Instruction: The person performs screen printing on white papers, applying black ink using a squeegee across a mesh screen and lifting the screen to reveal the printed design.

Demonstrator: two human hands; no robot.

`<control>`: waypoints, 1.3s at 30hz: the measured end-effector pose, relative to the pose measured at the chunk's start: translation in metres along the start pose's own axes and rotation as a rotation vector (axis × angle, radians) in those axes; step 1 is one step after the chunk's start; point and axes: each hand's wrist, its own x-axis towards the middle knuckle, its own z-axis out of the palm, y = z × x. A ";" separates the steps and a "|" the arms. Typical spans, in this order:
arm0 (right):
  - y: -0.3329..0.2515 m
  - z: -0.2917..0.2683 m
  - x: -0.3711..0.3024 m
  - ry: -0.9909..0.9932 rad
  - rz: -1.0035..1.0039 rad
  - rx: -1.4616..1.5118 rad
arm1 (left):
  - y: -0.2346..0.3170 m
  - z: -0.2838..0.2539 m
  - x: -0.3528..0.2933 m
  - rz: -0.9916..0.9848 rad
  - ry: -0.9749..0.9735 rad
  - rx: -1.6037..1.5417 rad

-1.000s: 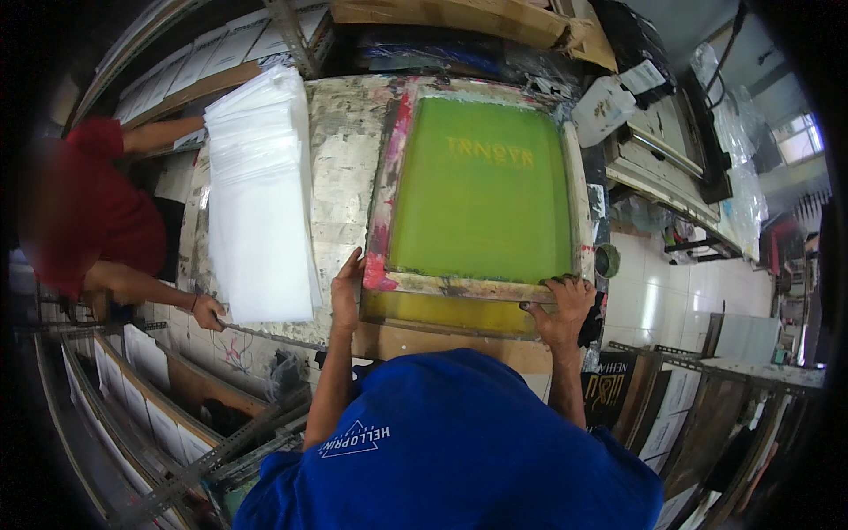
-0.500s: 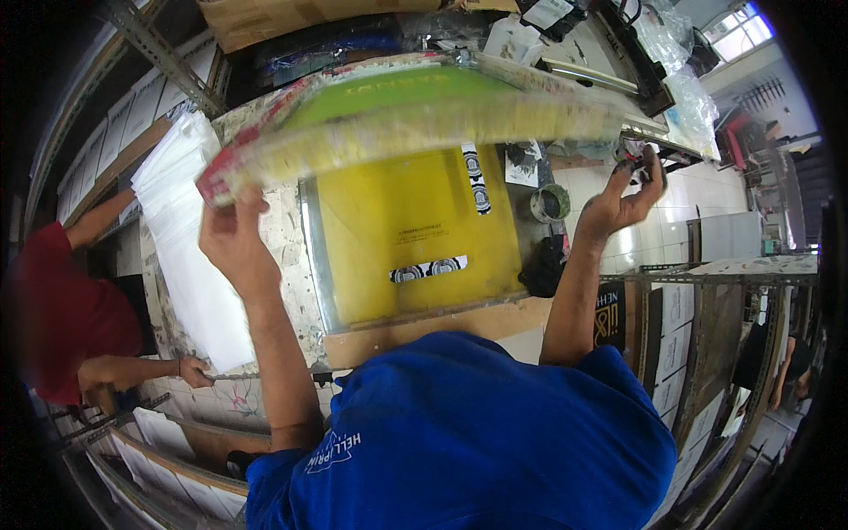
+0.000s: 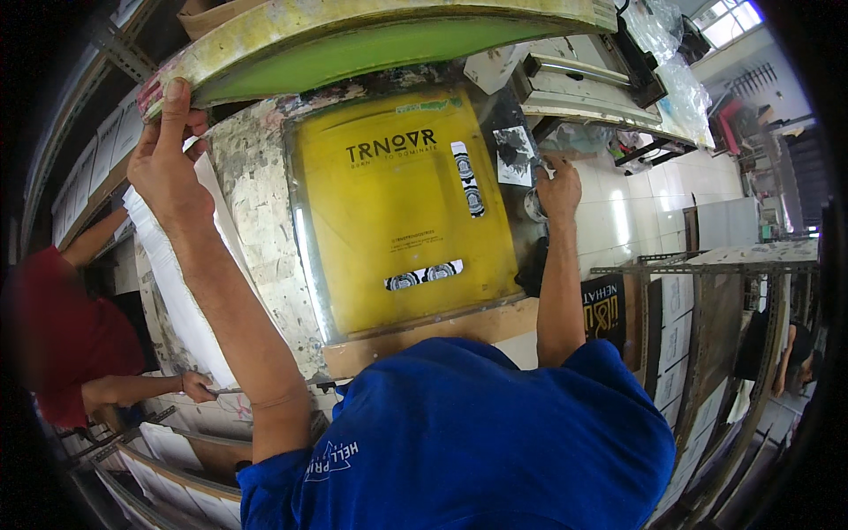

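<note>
On the paint-stained tabletop (image 3: 261, 159), a yellow panel (image 3: 397, 203) lies flat in front of the person, with dark printing on it and two patterned strips (image 3: 468, 179) near its right and near edges. Above its far end, a wooden frame (image 3: 380, 35) with green mesh (image 3: 353, 66) is raised and tilted, hiding the back edge of the tabletop. The left hand (image 3: 172, 150) grips the frame's left corner, thumb over the rail. The right hand (image 3: 558, 187) is beyond the panel's right edge, fingers bent, close by a small round tub (image 3: 534, 205); whether it holds anything, I cannot tell.

Around that hand things crowd in: a white card with black smears (image 3: 512, 155) just beside the fingers, and a black cloth (image 3: 532, 265) near the wrist. Farther back stands a white jug (image 3: 492, 66), close under the frame. A brown board (image 3: 459, 327) runs along the panel's near edge. On the left lies a stack of white sheets (image 3: 181, 256), partly covered by the person's left forearm. A co-worker in red (image 3: 71, 322) stands beyond it, one hand (image 3: 198, 386) near the tabletop's corner.
</note>
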 end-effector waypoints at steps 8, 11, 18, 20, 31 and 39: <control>0.030 -0.031 -0.002 -0.052 0.103 -0.002 | -0.012 0.004 0.030 0.000 -0.034 0.009; 0.040 -0.055 -0.022 -0.142 0.179 -0.134 | -0.009 0.005 0.037 0.004 0.004 0.024; 0.015 -0.098 -0.119 -0.459 0.111 -0.104 | -0.011 0.010 0.044 0.010 0.004 -0.011; 0.017 -0.083 -0.157 -0.443 0.031 -0.089 | -0.011 0.009 0.046 0.010 -0.009 -0.033; -0.041 -0.087 -0.130 -0.475 0.076 0.222 | -0.007 0.006 0.052 0.027 -0.020 -0.008; -0.065 -0.059 0.084 0.279 -0.218 0.301 | 0.001 0.016 0.056 -0.008 0.006 0.062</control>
